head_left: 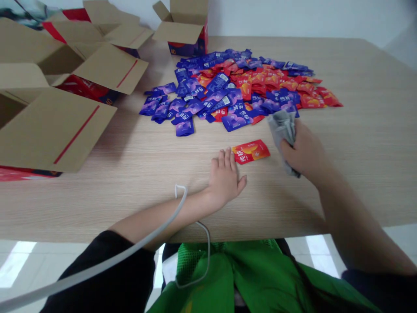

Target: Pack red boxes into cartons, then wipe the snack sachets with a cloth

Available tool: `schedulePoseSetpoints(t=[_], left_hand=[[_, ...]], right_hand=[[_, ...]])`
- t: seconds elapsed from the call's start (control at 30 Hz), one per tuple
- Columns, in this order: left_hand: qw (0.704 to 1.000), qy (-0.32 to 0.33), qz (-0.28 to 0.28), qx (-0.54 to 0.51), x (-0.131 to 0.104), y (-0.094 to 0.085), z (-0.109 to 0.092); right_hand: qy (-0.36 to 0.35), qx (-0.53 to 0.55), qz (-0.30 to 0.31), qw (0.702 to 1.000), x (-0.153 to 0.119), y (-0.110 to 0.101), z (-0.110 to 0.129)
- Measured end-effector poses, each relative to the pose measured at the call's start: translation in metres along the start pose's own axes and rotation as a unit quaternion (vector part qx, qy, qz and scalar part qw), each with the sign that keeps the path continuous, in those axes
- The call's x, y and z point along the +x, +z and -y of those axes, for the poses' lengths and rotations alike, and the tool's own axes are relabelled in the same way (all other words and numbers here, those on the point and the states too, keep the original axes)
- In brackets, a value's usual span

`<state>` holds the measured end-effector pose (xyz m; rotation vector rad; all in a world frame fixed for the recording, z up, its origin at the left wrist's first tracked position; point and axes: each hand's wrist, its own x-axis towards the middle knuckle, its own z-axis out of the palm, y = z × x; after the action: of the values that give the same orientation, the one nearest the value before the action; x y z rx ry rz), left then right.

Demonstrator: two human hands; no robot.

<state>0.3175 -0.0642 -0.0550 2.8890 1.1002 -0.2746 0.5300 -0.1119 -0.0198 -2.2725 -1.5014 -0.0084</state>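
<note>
At the centre of an imagined clock face laid on the wood-grain table [365,143], with twelve pointing away from the person, lies a single red packet [251,151], printed side up. At eight o'clock, just beside it, the left hand [224,176] rests palm down, empty; its fingers lie close together, the thumb spreads apart, and the fingertips reach the packet's left end. At three o'clock the right hand [302,152] is clamped on a crumpled grey cloth [282,130], whose upper end reaches the near edge of the heap.

From ten to two o'clock spreads a loose heap of purple packets [239,119] and red packets [272,80], overlapping at many angles, with purple ones mostly toward the left. Toward nine and ten o'clock stand open cardboard cartons [87,89], flaps folded outward; another open carton [187,34] stands at eleven, beyond the heap. A white cable [137,246] crosses the view of the left forearm at eight o'clock, and green clothing [208,278] shows around six.
</note>
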Motion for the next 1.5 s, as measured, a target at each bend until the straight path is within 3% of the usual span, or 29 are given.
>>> schedulePoseSetpoints(t=[0.13, 0.27, 0.4, 0.63, 0.8, 1.0, 1.13, 1.27, 1.37, 1.5], left_hand=[[1.000, 0.009, -0.004, 0.004, 0.000, 0.000, 0.001], [1.000, 0.016, -0.013, 0.004, 0.000, 0.001, 0.001], [1.000, 0.005, -0.013, 0.011, 0.000, 0.000, 0.000], [1.000, 0.007, 0.004, 0.015, 0.000, -0.004, -0.001], [1.000, -0.004, 0.000, 0.015, 0.001, -0.001, -0.001], [1.000, 0.001, 0.004, 0.005, 0.000, -0.001, 0.000], [1.000, -0.005, -0.004, 0.004, 0.000, 0.001, 0.000], [1.000, -0.002, -0.001, 0.002, -0.001, 0.000, 0.000], [1.000, 0.004, 0.006, 0.002, -0.001, -0.002, 0.000], [1.000, 0.008, 0.004, 0.004, 0.000, -0.002, 0.000]], right_hand=[[-0.137, -0.018, 0.065, 0.988, -0.016, 0.047, 0.053], [-0.152, -0.064, 0.072, 0.984, -0.019, 0.076, 0.051], [-0.153, -0.041, 0.070, 0.985, -0.018, 0.074, 0.036], [-0.172, -0.063, 0.055, 0.982, -0.021, 0.070, 0.045], [-0.078, -0.125, 0.026, 0.989, -0.026, 0.063, 0.024], [-0.009, -0.076, 0.099, 0.992, -0.020, 0.038, -0.003], [-0.008, 0.017, 0.051, 0.999, -0.008, 0.022, 0.021], [-0.090, 0.065, 0.024, 0.994, -0.008, 0.037, 0.058], [-0.121, 0.015, 0.046, 0.991, -0.014, 0.059, 0.071], [-0.125, -0.089, 0.055, 0.987, -0.020, 0.073, 0.064]])
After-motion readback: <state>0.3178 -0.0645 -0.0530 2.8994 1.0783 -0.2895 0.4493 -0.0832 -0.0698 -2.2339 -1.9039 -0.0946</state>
